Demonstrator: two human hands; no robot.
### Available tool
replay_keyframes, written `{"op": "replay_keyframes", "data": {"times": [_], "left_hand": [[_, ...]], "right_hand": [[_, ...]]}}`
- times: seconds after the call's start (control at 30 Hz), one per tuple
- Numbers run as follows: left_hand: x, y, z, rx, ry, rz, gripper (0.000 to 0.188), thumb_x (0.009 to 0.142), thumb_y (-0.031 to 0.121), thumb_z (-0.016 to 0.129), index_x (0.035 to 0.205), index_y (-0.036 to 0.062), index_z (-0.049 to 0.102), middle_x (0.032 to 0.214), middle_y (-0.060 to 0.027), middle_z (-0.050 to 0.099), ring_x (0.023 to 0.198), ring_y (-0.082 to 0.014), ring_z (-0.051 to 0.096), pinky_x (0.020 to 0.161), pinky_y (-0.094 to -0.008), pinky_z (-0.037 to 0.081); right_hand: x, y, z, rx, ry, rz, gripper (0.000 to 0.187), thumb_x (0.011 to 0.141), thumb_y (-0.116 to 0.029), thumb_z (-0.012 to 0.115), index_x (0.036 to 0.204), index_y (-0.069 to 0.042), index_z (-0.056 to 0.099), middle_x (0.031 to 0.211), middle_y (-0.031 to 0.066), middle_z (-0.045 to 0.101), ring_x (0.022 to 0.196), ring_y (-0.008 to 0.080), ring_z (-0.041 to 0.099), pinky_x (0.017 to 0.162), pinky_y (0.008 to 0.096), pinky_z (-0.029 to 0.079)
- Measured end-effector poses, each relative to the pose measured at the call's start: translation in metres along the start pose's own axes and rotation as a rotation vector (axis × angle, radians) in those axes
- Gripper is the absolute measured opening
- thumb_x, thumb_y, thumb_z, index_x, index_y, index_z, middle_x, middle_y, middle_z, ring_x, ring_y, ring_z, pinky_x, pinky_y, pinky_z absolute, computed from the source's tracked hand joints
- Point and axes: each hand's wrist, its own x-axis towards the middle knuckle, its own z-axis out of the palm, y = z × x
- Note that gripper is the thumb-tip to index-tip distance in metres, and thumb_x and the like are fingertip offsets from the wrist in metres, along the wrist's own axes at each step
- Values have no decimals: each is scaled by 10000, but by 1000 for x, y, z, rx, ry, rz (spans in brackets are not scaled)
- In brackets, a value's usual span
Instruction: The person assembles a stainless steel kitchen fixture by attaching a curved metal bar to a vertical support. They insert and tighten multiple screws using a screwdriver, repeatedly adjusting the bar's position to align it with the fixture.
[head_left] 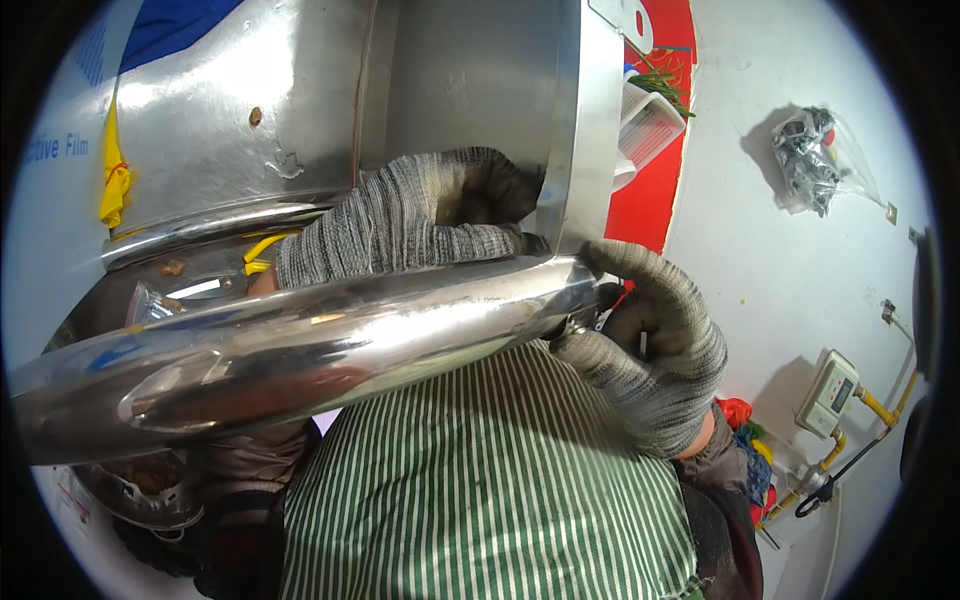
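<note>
A polished, rounded metal bar (330,350) runs across in front of the striped apron (480,480); the gloved right hand (665,350) is at its right end, fingers curled, whether pinching anything I can't tell; the gloved left hand (385,220) is just behind it, fingers bent inward, their grip hidden; beyond, brightly lit steel (220,90); on the pale wall (760,60), a meter (828,393).

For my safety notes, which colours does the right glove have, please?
The right glove is mottled grey, with a darker inner side; best seen in the head view.
</note>
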Motion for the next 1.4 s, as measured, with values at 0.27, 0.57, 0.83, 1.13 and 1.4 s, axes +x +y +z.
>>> {"op": "replay_keyframes", "data": {"times": [0.27, 0.57, 0.83, 1.13, 1.4], "left_hand": [[-4, -2, -14, -5, 17, 9, 572, 840, 352, 602, 1304, 111, 372, 1234, -118, 488, 1122, -221, 501, 926, -366, 456], [-65, 21, 1, -76, -34, -30, 571, 841, 352, 607, 1301, 103, 377, 1227, -119, 495, 1116, -217, 508, 923, -361, 459], [-58, 22, 23, -37, -38, 19, 571, 842, 351, 612, 1298, 96, 382, 1222, -120, 502, 1111, -214, 514, 920, -358, 461], [-66, 24, 23, -24, -8, -8, 571, 842, 351, 617, 1294, 89, 388, 1216, -121, 510, 1105, -210, 520, 917, -353, 464], [-69, 17, 38, -57, -2, -7, 571, 843, 351, 622, 1291, 82, 393, 1210, -122, 516, 1099, -207, 526, 914, -350, 467]], "right_hand": [[1, -2, 5, 46, 82, 105, 535, 707, -113, 799, 1131, 7, 496, 903, 65, 603, 556, 3, 473, 483, 151, 396], [14, -4, -6, 47, 66, 276, 710, 577, -222, 865, 1140, -5, 489, 723, -20, 562, 597, 8, 506, 519, 137, 402], [18, 5, -8, 54, -27, 243, 796, 624, -372, 819, 1198, 74, 497, 800, 50, 624, 615, 39, 520, 556, 186, 468], [15, 24, -6, 41, -53, 84, 780, 680, -367, 801, 1248, 54, 472, 904, 90, 632, 645, 57, 546, 590, 204, 494], [9, 21, -6, 24, -39, 139, 795, 678, -339, 809, 1265, 58, 449, 910, 94, 603, 647, 70, 552, 589, 207, 496]]}}
